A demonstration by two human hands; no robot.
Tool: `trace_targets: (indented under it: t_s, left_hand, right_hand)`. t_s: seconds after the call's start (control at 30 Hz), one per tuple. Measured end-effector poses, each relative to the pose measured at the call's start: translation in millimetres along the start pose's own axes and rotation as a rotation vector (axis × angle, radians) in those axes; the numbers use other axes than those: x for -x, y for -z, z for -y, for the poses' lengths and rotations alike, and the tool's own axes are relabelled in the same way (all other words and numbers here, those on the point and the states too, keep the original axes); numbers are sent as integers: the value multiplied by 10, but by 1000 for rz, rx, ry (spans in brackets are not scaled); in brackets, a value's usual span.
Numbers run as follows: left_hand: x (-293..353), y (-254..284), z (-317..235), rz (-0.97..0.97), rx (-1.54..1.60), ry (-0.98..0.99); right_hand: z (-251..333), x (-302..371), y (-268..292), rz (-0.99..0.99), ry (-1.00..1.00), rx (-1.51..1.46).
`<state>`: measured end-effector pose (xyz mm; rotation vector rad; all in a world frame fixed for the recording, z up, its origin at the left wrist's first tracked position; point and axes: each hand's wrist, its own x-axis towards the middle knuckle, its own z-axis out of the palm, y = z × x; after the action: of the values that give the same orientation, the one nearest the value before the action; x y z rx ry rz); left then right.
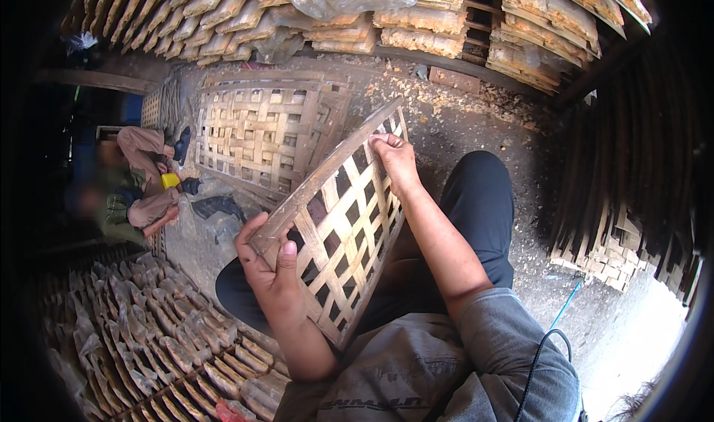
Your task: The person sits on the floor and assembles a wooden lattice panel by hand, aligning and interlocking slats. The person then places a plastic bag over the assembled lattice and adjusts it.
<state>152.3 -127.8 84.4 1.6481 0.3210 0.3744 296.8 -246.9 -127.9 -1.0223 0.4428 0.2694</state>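
Note:
A woven bamboo tray with a wooden frame point(336, 170) stands tilted across my lap, its open lattice facing me. My left hand point(277, 269) grips the tray's near left corner, with the thumb on the face and the fingers behind the frame. Near the far end, my right hand point(392, 158) pinches at the lattice strips just inside the frame; whether a loose piece is between the fingertips I cannot make out. Beyond it, more woven trays point(249, 128) lie stacked on the floor.
Racks of wrapped slabs point(335, 35) line the far side, and more wrapped slabs point(141, 333) fill the lower left. Another person point(123, 191) sits at the left with a yellow object point(170, 179). Upright trays point(617, 199) stand at the right. Crumbs and a brick point(455, 80) lie on the floor.

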Motion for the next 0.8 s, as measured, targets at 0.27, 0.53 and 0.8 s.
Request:
trace_targets:
  t_s: [0.27, 0.53, 0.8]
  left_hand:
    - [6, 37, 39, 7, -14, -23]
    - [-8, 43, 69, -9, -3, -11]
    - [-17, 135, 115, -27, 7, -22]
  right_hand:
    - [-48, -60, -20, -34, 61, -56]
    - [-135, -167, -44, -60, -14, -34]
    - [37, -151, 88, -236, -5, 234]
